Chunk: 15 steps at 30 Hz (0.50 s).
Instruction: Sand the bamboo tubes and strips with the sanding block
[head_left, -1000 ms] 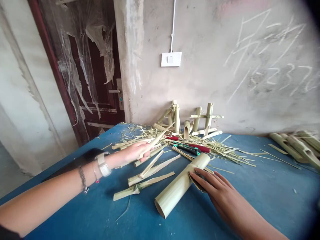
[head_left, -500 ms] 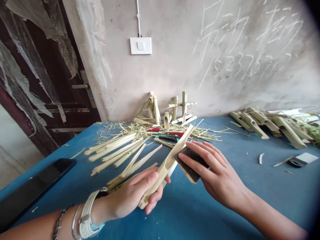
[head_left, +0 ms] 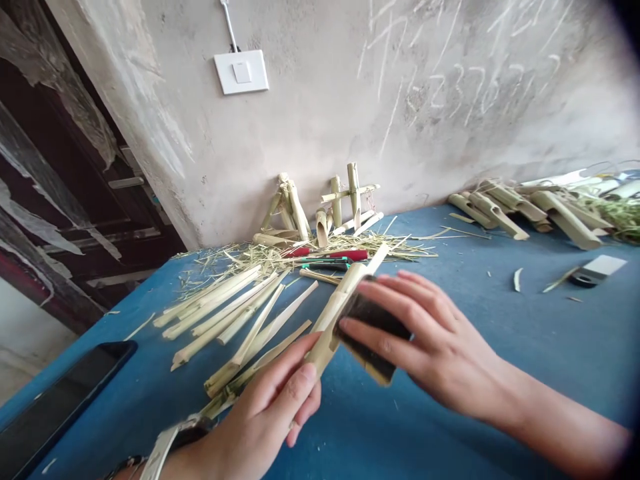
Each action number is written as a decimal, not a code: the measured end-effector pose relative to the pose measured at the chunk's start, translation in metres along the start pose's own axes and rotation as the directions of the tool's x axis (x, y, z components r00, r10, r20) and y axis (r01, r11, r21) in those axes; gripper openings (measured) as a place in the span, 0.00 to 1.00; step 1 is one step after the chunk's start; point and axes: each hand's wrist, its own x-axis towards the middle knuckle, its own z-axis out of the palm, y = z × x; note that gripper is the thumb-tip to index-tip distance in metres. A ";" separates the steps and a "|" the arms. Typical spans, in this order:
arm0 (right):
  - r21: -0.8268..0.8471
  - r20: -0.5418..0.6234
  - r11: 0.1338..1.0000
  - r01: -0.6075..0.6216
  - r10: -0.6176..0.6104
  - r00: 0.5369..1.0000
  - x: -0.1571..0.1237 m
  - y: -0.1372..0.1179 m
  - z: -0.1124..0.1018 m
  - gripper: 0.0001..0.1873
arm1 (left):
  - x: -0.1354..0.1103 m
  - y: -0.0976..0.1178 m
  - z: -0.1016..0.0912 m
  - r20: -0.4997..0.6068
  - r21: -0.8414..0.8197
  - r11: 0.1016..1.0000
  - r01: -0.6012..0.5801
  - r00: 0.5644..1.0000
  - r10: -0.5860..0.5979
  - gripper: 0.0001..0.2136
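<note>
A pale cut bamboo piece (head_left: 334,312) slants up and away from my left hand (head_left: 280,393), whose fingers wrap round its near end. My right hand (head_left: 430,340) grips a dark folded sheet of sandpaper (head_left: 375,327) with a tan underside. The sandpaper presses against the right edge of the bamboo, near the hollowed part. Left of the bamboo, several split bamboo strips (head_left: 220,300) lie side by side on the blue table. My left palm hides the bamboo's near end.
A black phone (head_left: 65,393) lies at the left edge of the blue table (head_left: 450,427). Shavings, red-handled tools (head_left: 350,255) and small bamboo structures (head_left: 353,193) stand by the wall. Cut bamboo tubes (head_left: 505,213) and a grey-and-black object (head_left: 599,271) are at right.
The camera view has tilted and shifted. My right hand has brought the sandpaper down along the bamboo, nearer my left hand. The bamboo has rolled in my left hand, its hollow now less visible.
</note>
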 end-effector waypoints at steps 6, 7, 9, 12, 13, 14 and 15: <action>0.029 0.005 0.997 -0.068 0.068 0.998 0.001 0.000 -0.002 0.19 | -0.001 0.001 0.002 -0.044 0.060 0.998 0.001 0.999 0.002 0.26; 0.046 0.016 0.998 -0.042 0.041 0.999 0.002 -0.001 -0.003 0.19 | -0.001 0.001 0.002 -0.051 0.079 0.997 -0.007 0.999 0.011 0.26; 0.027 0.001 0.995 -0.093 0.093 0.996 0.003 -0.002 -0.005 0.19 | -0.001 0.000 0.002 -0.048 0.088 0.996 -0.008 0.999 0.012 0.26; -0.019 -0.059 0.974 -0.224 0.223 0.973 0.003 -0.001 -0.006 0.19 | 0.000 0.000 0.002 -0.043 0.073 0.997 0.010 0.999 -0.007 0.26; -0.011 -0.046 0.980 -0.201 0.200 0.979 0.002 -0.001 -0.005 0.19 | 0.000 0.000 0.002 -0.046 0.077 0.997 0.010 0.999 -0.007 0.26; 0.008 -0.021 0.989 -0.147 0.147 0.989 0.002 -0.001 -0.005 0.20 | 0.000 0.001 0.002 -0.051 0.086 0.996 0.006 0.999 -0.001 0.26; 0.032 0.008 0.995 -0.091 0.091 0.996 0.001 0.000 -0.004 0.20 | 0.001 0.002 0.002 -0.055 0.094 0.996 0.001 0.998 0.004 0.27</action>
